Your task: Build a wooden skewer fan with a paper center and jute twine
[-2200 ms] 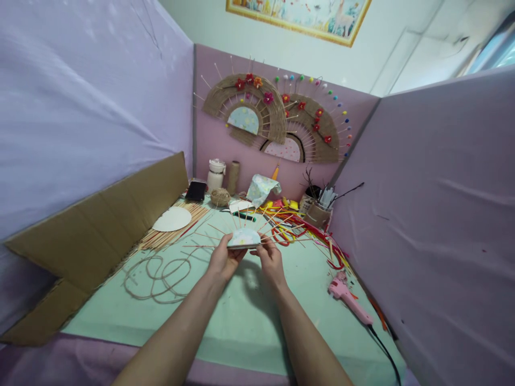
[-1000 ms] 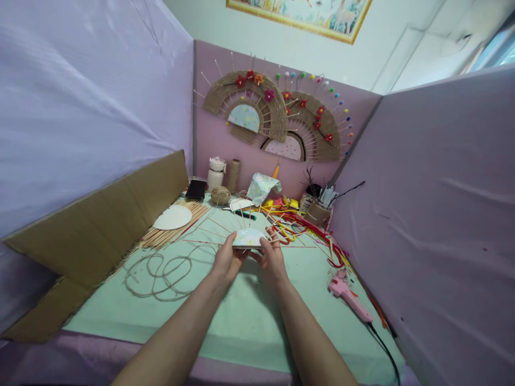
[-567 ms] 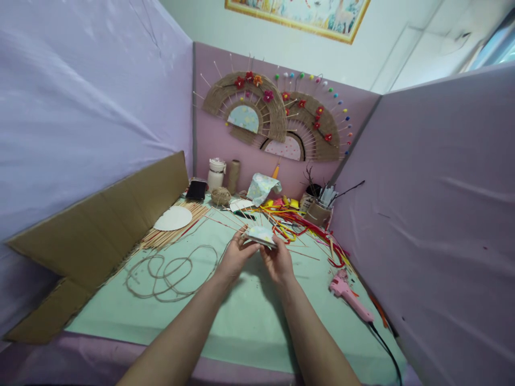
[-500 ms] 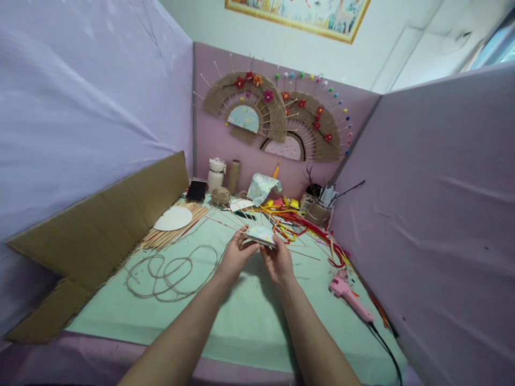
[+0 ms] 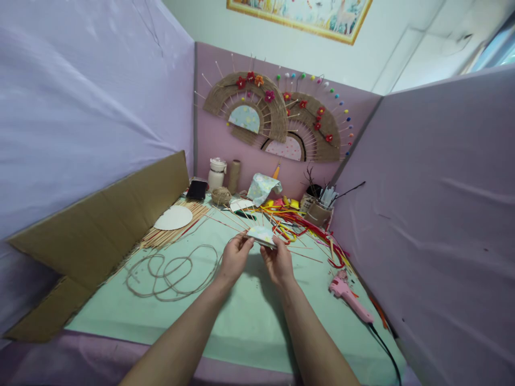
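A small half-round piece (image 5: 261, 235) covered in pale blue patterned cloth is held above the table, with thin sticks fanning out from its far side. My left hand (image 5: 236, 256) grips its left end between thumb and fingers. At the right end, my right hand (image 5: 278, 261) pinches it, its fingers curled underneath. Loops of thin twine (image 5: 173, 273) lie on the table to the left of my hands. The underside of the piece is mostly hidden.
A pink glue gun (image 5: 351, 296) lies at the right with its cord over the front edge. Sticks and a white oval (image 5: 174, 217) sit by the cardboard (image 5: 108, 206). Behind are a twine ball (image 5: 221, 196), patterned cloth (image 5: 263, 187), coloured stems (image 5: 300, 217) and a pen holder (image 5: 317, 213).
My left thumb has shifted up and back along the piece's left end, away from the middle of its lower edge. Both hands still hold the piece in nearly the same place.
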### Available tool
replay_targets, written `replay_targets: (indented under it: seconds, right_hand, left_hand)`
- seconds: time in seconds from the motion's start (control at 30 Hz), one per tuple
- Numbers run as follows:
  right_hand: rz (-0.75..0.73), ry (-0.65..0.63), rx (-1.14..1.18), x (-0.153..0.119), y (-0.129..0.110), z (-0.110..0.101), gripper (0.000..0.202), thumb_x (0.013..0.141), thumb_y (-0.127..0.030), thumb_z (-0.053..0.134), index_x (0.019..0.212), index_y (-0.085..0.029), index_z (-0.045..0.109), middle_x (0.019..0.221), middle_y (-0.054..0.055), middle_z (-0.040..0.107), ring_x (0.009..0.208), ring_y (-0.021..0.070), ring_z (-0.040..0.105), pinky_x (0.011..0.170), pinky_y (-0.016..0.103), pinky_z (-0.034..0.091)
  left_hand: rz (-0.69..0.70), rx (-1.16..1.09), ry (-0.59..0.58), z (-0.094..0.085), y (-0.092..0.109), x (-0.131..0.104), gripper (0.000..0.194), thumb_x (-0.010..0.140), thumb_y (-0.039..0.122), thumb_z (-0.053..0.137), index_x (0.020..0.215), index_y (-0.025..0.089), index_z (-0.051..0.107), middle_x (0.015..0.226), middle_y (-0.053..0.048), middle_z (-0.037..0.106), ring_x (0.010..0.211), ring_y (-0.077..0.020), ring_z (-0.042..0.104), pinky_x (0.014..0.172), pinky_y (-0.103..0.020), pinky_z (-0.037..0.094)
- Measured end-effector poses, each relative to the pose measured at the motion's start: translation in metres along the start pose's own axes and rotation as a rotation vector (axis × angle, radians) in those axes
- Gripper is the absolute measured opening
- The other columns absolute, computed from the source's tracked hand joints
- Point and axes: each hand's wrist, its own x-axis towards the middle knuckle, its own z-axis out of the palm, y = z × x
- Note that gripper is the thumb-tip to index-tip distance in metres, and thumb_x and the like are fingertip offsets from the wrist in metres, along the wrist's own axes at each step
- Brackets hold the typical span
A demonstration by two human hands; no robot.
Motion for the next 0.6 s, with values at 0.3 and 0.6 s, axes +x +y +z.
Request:
replay_targets:
  seconds: [0.3, 0.6]
  right_hand:
    - [0.004, 0.037, 0.041, -0.0036, -0.0023, 0.0039, 0.008, 0.072, -0.023, 0.067, 0.078, -0.018, 0.065, 0.073, -0.001, 0.071, 0.061, 0.0096, 0.064, 0.050, 0.015, 0.056]
    - [0.001, 0.082, 0.071, -0.0022, -0.0029, 0.0038, 0.006, 0.073, -0.021, 0.066, 0.076, -0.018, 0.062, 0.070, -0.002, 0.070, 0.059, 0.0095, 0.063, 0.049, 0.016, 0.056]
  left_hand:
    - [0.067, 0.056, -0.004, -0.0035, -0.0048, 0.0004, 0.018, 0.077, 0.012, 0.069, 0.093, 0.016, 0.074, 0.109, -0.006, 0.072, 0.097, -0.0172, 0.065, 0.079, -0.019, 0.055]
    - [0.199, 0.243, -0.033, -0.0112, -0.0069, 0.0028, 0.037, 0.086, 0.044, 0.060, 0.101, 0.013, 0.072, 0.104, -0.009, 0.072, 0.103, -0.0235, 0.064, 0.089, -0.034, 0.054]
